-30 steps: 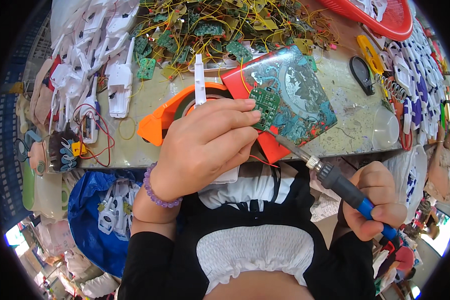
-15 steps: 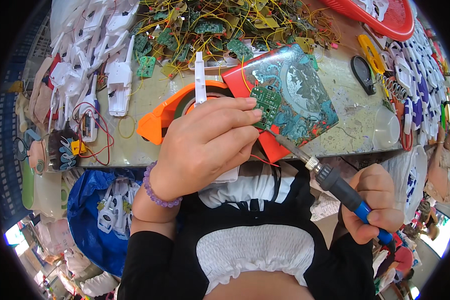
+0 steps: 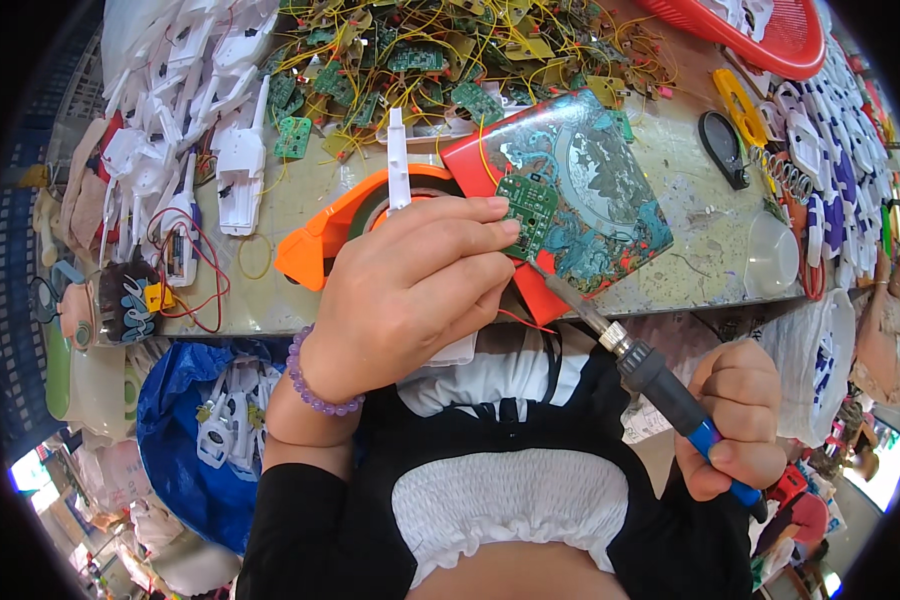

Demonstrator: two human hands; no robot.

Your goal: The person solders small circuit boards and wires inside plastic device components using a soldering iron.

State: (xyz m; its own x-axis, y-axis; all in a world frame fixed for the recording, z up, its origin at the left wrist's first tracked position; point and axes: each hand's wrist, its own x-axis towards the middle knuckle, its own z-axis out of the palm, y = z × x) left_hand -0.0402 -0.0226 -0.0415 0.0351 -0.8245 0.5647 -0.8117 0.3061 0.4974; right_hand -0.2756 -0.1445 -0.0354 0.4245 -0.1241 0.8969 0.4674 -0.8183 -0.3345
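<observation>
My left hand [image 3: 415, 285] pinches a small green circuit board [image 3: 528, 212] by its left edge. A white plastic casing [image 3: 398, 160] sticks up beyond that hand, its lower part showing under the palm; how it is held is hidden. My right hand [image 3: 735, 415] is closed around the blue handle of a soldering iron [image 3: 655, 375]. The iron's tip meets or nearly meets the board's lower edge. Behind the board lies a red box with a dark teal patterned face [image 3: 610, 200]. A thin red wire [image 3: 525, 320] hangs below my left fingers.
An orange tape dispenser [image 3: 305, 245] sits left of the box. Boards with yellow wires [image 3: 420, 60] are heaped at the back. White casings [image 3: 155, 150] pile up at left, purple-and-white ones [image 3: 840, 190] at right. A red basket [image 3: 790, 50] and blue bag [image 3: 175, 440] flank the workplace.
My right hand and the soldering iron's handle have shifted slightly left, while the tip stays at the board's lower edge. My left hand and the board have barely moved.
</observation>
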